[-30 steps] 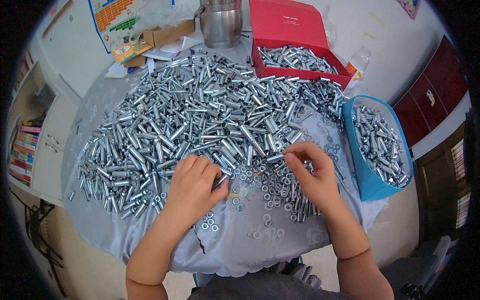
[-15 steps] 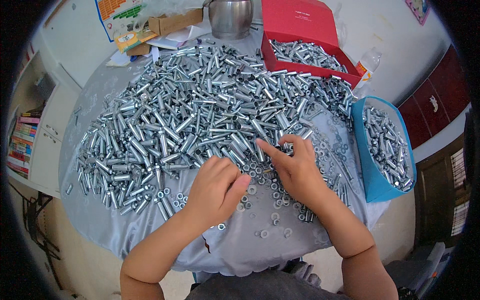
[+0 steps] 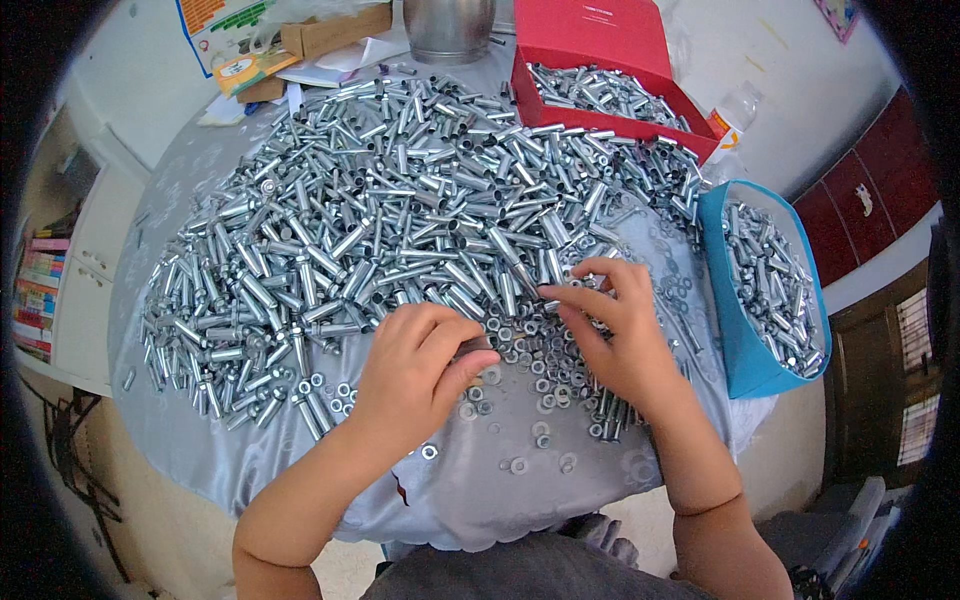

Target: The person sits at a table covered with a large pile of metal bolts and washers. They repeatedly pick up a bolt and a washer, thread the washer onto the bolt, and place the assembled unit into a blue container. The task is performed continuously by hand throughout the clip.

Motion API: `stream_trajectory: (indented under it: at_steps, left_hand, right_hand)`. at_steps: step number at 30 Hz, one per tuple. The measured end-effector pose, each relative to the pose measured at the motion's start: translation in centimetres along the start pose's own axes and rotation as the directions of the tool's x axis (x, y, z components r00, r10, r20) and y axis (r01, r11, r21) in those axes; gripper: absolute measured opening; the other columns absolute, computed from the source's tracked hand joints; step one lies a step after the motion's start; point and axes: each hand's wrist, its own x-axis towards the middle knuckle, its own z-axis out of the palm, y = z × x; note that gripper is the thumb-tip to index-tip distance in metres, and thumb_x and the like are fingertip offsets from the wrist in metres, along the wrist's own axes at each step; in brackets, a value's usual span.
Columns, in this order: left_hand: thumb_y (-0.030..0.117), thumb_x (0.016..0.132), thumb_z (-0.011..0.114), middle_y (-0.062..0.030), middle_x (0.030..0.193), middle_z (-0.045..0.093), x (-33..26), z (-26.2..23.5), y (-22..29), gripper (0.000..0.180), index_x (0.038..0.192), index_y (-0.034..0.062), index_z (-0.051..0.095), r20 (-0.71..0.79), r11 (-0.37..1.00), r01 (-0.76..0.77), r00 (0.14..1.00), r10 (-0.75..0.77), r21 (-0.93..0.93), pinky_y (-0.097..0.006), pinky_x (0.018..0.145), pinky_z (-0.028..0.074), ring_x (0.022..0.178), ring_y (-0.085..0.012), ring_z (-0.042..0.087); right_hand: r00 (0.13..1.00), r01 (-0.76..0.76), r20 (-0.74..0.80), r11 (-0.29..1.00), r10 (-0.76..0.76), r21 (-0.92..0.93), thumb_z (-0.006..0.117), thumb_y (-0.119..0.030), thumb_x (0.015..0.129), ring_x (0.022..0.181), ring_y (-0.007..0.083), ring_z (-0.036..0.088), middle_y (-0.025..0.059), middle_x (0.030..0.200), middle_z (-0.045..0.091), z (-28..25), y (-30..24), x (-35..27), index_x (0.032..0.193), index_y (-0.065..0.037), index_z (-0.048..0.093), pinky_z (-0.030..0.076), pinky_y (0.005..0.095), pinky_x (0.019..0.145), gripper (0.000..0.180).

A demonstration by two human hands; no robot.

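Observation:
A big heap of shiny metal sleeves and bolts (image 3: 400, 190) covers the far and middle part of the table. My left hand (image 3: 415, 375) is at the near edge of the heap, fingers curled with the thumb toward them. A greyish bit shows between thumb and index finger, too hidden to name. To its right, my right hand (image 3: 630, 335) has its fingers bent but apart. Its index fingertip meets the end of a sleeve (image 3: 512, 255), and nothing is seen gripped. Between and below the hands lie loose nuts and washers (image 3: 545, 375).
A red box (image 3: 610, 120) of metal sleeves is open at the far right. A blue fabric bin (image 3: 765, 385) full of similar pieces stands at the right edge. At the back are a metal pot (image 3: 450, 30), a cardboard box (image 3: 340, 35) and a plastic bottle (image 3: 735, 115).
My left hand's thumb and fingers have parted slightly, with a greyish bit between them. The right hand has shifted slightly right, its fingers still apart. The whole view has moved a little.

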Motion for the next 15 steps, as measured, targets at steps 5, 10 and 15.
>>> stream_trajectory:
  at_steps: [5,10,15]
  left_hand:
    - [0.011,0.074,0.063,-0.0116,0.087,0.054,0.0,0.5,0.1,0.018,0.089,0.0034,0.057,-0.003,0.999,0.027,1.000,-0.027,-0.022,-0.036,0.072,0.040,0.081,-0.0294,0.052]
    - [0.007,0.076,0.059,-0.0124,0.090,0.055,0.0,0.4,0.2,0.017,0.092,0.0035,0.056,-0.002,0.999,0.029,1.000,-0.029,-0.030,-0.037,0.076,0.041,0.084,-0.0301,0.052]
    - [0.005,0.076,0.057,-0.0124,0.090,0.056,-0.1,0.3,0.3,0.017,0.093,0.0036,0.056,0.029,1.000,0.006,1.000,-0.006,-0.001,-0.037,0.075,0.041,0.083,-0.0298,0.052]
  right_hand:
    - [0.994,-0.108,-0.037,0.993,0.106,-0.051,0.063,-0.010,0.073,0.093,0.0300,0.046,0.0111,0.100,0.052,-0.3,1.2,-0.2,0.101,-0.013,0.062,0.038,0.0382,0.081,0.029]
    - [0.965,-0.234,-0.099,0.969,0.242,0.085,0.061,-0.009,0.074,0.086,0.0289,0.052,0.0122,0.089,0.056,-0.8,1.7,0.1,0.098,-0.010,0.062,0.041,0.0353,0.077,0.023]
    - [0.891,-0.451,0.037,0.871,0.453,0.193,0.058,-0.006,0.075,0.079,0.0276,0.055,0.0113,0.081,0.059,-2.5,1.4,0.2,0.088,-0.007,0.065,0.044,0.0346,0.072,0.015]
